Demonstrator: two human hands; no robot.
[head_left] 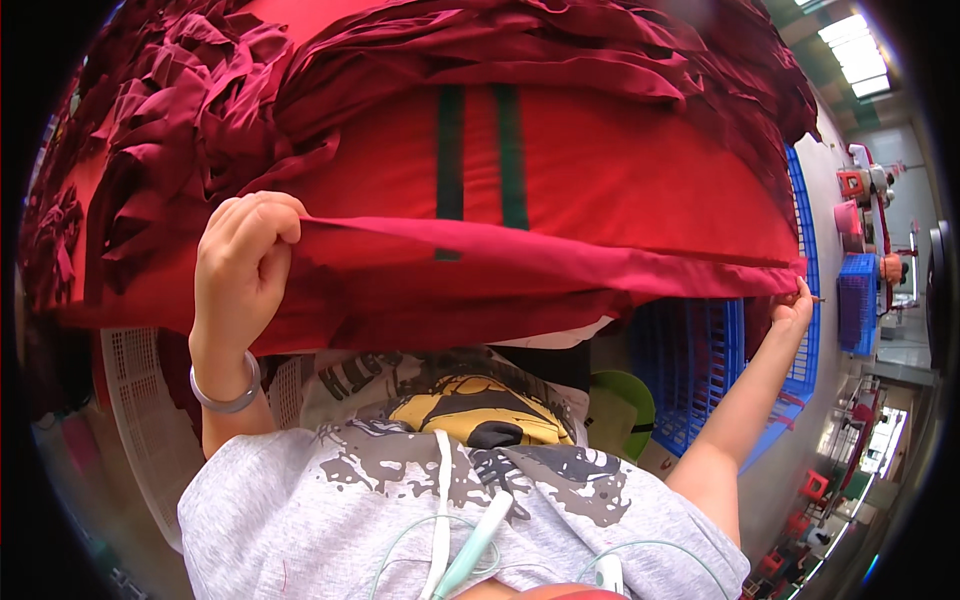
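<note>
A long dark pink fabric strip (560,255) is stretched between my two hands, above a red cloth-covered surface (640,170). My left hand (250,240) is closed in a pinch on the strip's left end and wears a pale bracelet on the wrist. Far out to the right, my right hand (795,308) grips the other end between thumb and fingers, beside the rim of a blue basket. A small thin object pokes out by the right fingers, too small to name. Two dark green stripes (508,150) run across the red cloth behind the strip.
Piles of crumpled maroon fabric strips (220,90) cover the far and left parts of the surface. A blue plastic basket (690,370) stands low on the right, a white plastic crate (145,390) low on the left. Further right, a workshop floor holds another blue basket (858,300) and red stools.
</note>
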